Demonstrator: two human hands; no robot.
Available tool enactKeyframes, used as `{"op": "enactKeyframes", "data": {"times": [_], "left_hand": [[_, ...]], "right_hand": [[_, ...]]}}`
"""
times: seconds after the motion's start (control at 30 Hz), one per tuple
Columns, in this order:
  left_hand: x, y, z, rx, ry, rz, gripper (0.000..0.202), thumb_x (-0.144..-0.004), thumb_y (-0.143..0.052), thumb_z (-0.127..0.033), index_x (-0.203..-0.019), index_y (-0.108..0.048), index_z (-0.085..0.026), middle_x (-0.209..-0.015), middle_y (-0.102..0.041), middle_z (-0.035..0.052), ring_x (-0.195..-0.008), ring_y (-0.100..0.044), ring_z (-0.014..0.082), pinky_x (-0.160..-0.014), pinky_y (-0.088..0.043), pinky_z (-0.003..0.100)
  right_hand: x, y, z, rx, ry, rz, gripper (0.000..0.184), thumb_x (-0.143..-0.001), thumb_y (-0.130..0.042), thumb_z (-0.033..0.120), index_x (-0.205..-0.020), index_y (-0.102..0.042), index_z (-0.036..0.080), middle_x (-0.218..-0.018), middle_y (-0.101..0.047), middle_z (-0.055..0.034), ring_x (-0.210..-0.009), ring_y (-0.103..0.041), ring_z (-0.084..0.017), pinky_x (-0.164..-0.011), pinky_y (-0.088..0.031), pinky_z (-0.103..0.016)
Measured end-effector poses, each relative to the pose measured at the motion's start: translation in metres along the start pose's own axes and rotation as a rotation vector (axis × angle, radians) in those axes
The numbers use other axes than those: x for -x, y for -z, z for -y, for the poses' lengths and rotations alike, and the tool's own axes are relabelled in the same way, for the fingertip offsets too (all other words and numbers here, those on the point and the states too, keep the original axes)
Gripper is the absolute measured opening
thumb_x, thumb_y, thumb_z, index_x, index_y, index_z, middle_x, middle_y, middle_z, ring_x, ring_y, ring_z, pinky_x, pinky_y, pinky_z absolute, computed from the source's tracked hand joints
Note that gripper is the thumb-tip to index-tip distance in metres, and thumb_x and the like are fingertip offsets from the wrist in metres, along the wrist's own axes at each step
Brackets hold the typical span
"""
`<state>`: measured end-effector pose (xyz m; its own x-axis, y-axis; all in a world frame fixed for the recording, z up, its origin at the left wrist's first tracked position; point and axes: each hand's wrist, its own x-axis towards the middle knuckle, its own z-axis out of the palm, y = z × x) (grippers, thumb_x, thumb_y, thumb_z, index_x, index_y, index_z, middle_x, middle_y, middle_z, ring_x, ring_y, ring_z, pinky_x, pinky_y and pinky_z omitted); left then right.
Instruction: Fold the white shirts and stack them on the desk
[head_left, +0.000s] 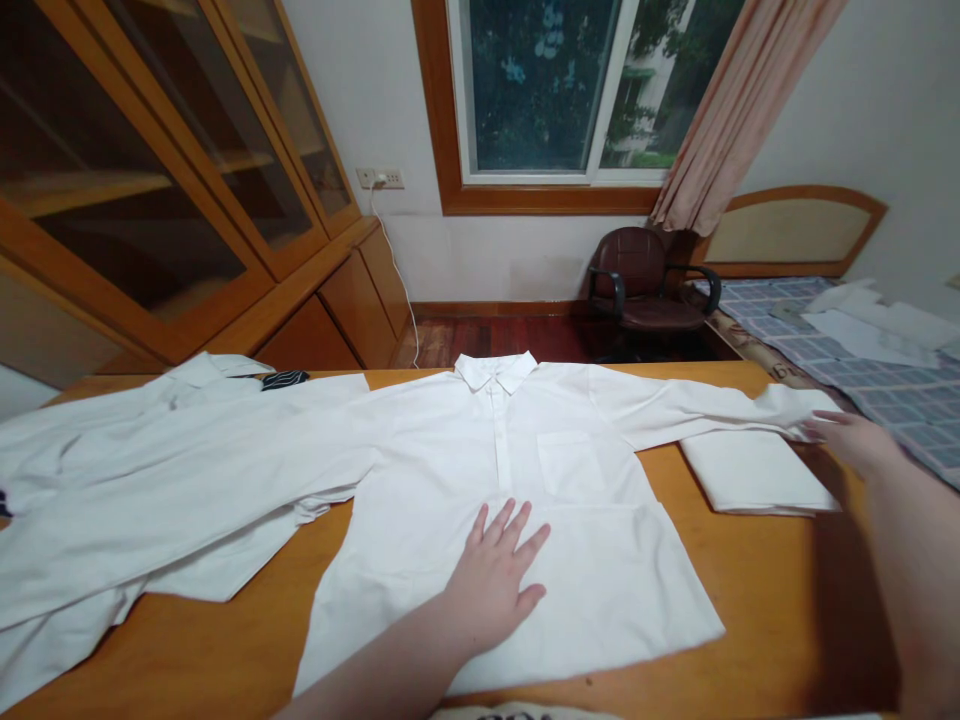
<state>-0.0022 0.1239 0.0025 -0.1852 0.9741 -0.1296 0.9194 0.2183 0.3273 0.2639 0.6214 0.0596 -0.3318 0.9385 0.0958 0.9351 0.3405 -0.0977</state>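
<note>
A white collared shirt (517, 480) lies flat, front up, on a wooden table (765, 600). My left hand (491, 575) rests flat on the shirt's lower front with the fingers spread. My right hand (855, 435) reaches out to the cuff end of the shirt's right-hand sleeve (720, 408), fingers stretched and touching the cuff. Under that sleeve end lies a folded white garment (757, 475).
A heap of other white shirts (150, 470) covers the table's left side. A wooden glass-door cabinet (165, 190) stands at left. Beyond the table are a dark office chair (645, 285), a window and a bed (885, 360) with white cloths.
</note>
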Motion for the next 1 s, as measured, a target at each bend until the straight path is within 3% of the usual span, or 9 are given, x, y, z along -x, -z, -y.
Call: {"op": "enactKeyframes", "data": {"times": [0.13, 0.2, 0.37, 0.57, 0.67, 0.73, 0.83, 0.9, 1.0], "left_hand": [[0.000, 0.001, 0.001, 0.008, -0.005, -0.005, 0.064, -0.088, -0.041, -0.055, -0.146, -0.020, -0.037, -0.155, -0.015, 0.0027, -0.142, -0.011, 0.0284, -0.113, -0.006, 0.055], [0.000, 0.001, 0.001, 0.011, -0.007, -0.006, 0.064, -0.088, -0.039, -0.056, -0.146, -0.020, -0.036, -0.155, -0.016, 0.0029, -0.142, -0.011, 0.0280, -0.113, -0.005, 0.055], [0.000, 0.001, 0.001, 0.024, -0.011, -0.005, 0.063, -0.089, -0.037, -0.058, -0.146, -0.021, -0.036, -0.155, -0.017, 0.0032, -0.142, -0.011, 0.0281, -0.113, -0.006, 0.056], [0.001, 0.001, 0.001, 0.025, -0.015, -0.009, 0.063, -0.089, -0.035, -0.058, -0.146, -0.021, -0.036, -0.155, -0.018, 0.0036, -0.142, -0.011, 0.0282, -0.113, -0.006, 0.055], [0.001, 0.002, 0.001, 0.018, -0.014, -0.008, 0.064, -0.088, -0.036, -0.059, -0.146, -0.021, -0.036, -0.155, -0.018, 0.0037, -0.142, -0.012, 0.0286, -0.112, -0.006, 0.056], [0.001, 0.002, 0.001, 0.014, -0.013, -0.011, 0.064, -0.088, -0.037, -0.059, -0.146, -0.021, -0.035, -0.155, -0.018, 0.0035, -0.141, -0.012, 0.0285, -0.113, -0.007, 0.056], [0.002, 0.003, 0.000, 0.025, -0.016, -0.016, 0.064, -0.088, -0.035, -0.060, -0.146, -0.022, -0.035, -0.155, -0.018, 0.0039, -0.142, -0.012, 0.0280, -0.113, -0.007, 0.056], [0.002, 0.004, 0.000, 0.034, -0.017, -0.013, 0.064, -0.088, -0.034, -0.060, -0.146, -0.022, -0.035, -0.154, -0.018, 0.0046, -0.142, -0.011, 0.0280, -0.112, -0.007, 0.056], [0.002, 0.006, -0.001, 0.044, -0.017, -0.002, 0.064, -0.088, -0.035, -0.059, -0.146, -0.022, -0.035, -0.155, -0.018, 0.0051, -0.142, -0.010, 0.0280, -0.113, -0.006, 0.056]], "right_hand": [[0.005, -0.030, 0.035, -0.026, -0.064, 0.041, 0.046, -0.077, -0.047, 0.034, -0.114, -0.060, 0.011, -0.100, -0.067, -0.0171, -0.083, -0.062, -0.027, -0.068, -0.045, -0.033], [0.022, -0.028, 0.044, -0.025, -0.015, 0.021, 0.045, -0.078, -0.047, 0.037, -0.115, -0.058, 0.015, -0.106, -0.065, -0.0148, -0.090, -0.060, -0.026, -0.071, -0.044, -0.032], [0.053, -0.019, 0.065, 0.202, 0.301, -0.058, 0.033, -0.083, -0.044, 0.041, -0.101, -0.067, 0.025, -0.121, -0.057, -0.0089, -0.100, -0.055, -0.028, -0.078, -0.041, -0.036], [0.060, -0.023, 0.083, 0.381, 0.259, -0.237, 0.036, -0.090, -0.036, 0.032, -0.101, -0.069, 0.022, -0.115, -0.059, -0.0126, -0.092, -0.054, -0.027, -0.076, -0.034, -0.038], [0.053, -0.026, 0.079, 0.303, 0.173, -0.300, 0.037, -0.088, -0.039, 0.036, -0.101, -0.070, 0.020, -0.114, -0.059, -0.0145, -0.094, -0.051, -0.028, -0.076, -0.032, -0.039], [0.045, -0.027, 0.071, 0.165, 0.118, -0.418, 0.040, -0.086, -0.039, 0.038, -0.101, -0.070, 0.017, -0.112, -0.059, -0.0148, -0.094, -0.051, -0.027, -0.077, -0.032, -0.037], [0.036, -0.027, 0.052, -0.011, 0.193, -0.566, 0.042, -0.084, -0.034, 0.033, -0.091, -0.068, 0.009, -0.101, -0.062, -0.0156, -0.092, -0.053, -0.022, -0.081, -0.035, -0.032], [0.035, -0.027, 0.039, 0.009, 0.329, -0.551, 0.042, -0.084, -0.032, 0.032, -0.083, -0.067, 0.008, -0.094, -0.063, -0.0175, -0.090, -0.054, -0.022, -0.083, -0.035, -0.030], [0.040, -0.032, 0.022, 0.168, 0.474, -0.395, 0.043, -0.084, -0.038, 0.042, -0.086, -0.068, 0.011, -0.100, -0.064, -0.0186, -0.091, -0.054, -0.025, -0.083, -0.036, -0.033]]}}
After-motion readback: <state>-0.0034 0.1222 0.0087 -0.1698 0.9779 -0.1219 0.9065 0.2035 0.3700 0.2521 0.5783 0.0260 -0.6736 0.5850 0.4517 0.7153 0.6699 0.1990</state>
